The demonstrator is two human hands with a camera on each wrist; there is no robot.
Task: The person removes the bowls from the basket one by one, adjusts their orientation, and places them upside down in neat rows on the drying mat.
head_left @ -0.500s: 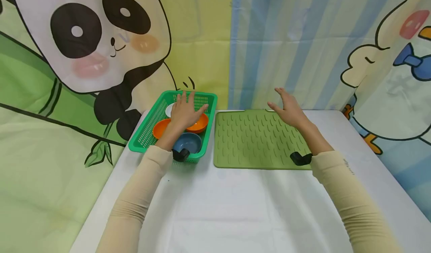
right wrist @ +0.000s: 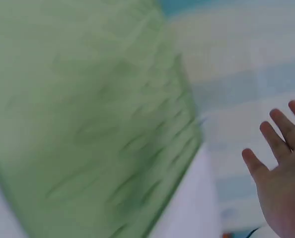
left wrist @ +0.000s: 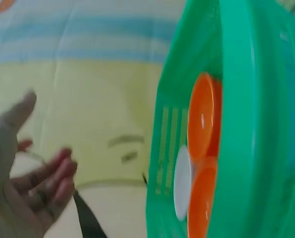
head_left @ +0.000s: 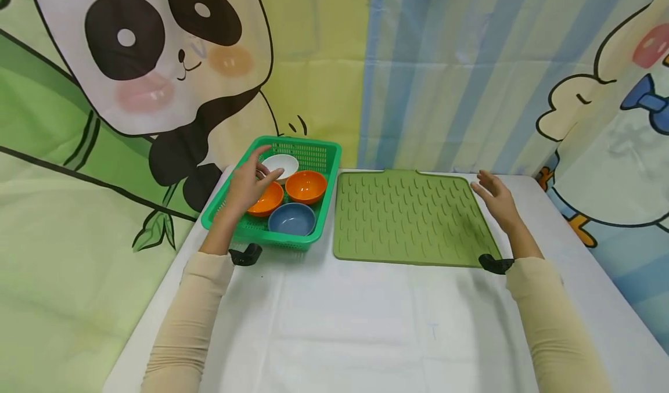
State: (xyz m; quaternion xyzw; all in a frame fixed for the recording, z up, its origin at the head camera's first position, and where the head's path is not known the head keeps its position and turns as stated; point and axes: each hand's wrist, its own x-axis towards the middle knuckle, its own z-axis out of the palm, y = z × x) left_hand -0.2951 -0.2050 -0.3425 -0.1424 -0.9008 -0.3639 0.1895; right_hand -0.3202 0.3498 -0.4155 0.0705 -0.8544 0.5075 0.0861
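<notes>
My left hand (head_left: 247, 184) hovers over the left side of a green plastic basket (head_left: 326, 207), fingers loosely bent and holding nothing. Inside the basket are a white bowl (head_left: 282, 162), an orange bowl (head_left: 306, 187), a second orange bowl (head_left: 270, 200) partly hidden by the hand, and a blue bowl (head_left: 291, 219). In the left wrist view the hand (left wrist: 33, 183) is apart from the basket wall (left wrist: 242, 124). My right hand (head_left: 497, 200) hangs above the right edge of a green ridged mat (head_left: 407, 219), its fingers spread in the right wrist view and nothing in them.
A white-covered table (head_left: 355, 323) carries the basket and mat side by side near its back edge. Behind it hangs a printed curtain (head_left: 324, 62) with a panda and a bird. A black strap piece (head_left: 245, 255) sits at the left wrist, another (head_left: 495, 263) at the right.
The left hand has moved left, uncovering more of the white and orange bowls. My right hand has shifted right and lower in view, toward the mat's right edge.
</notes>
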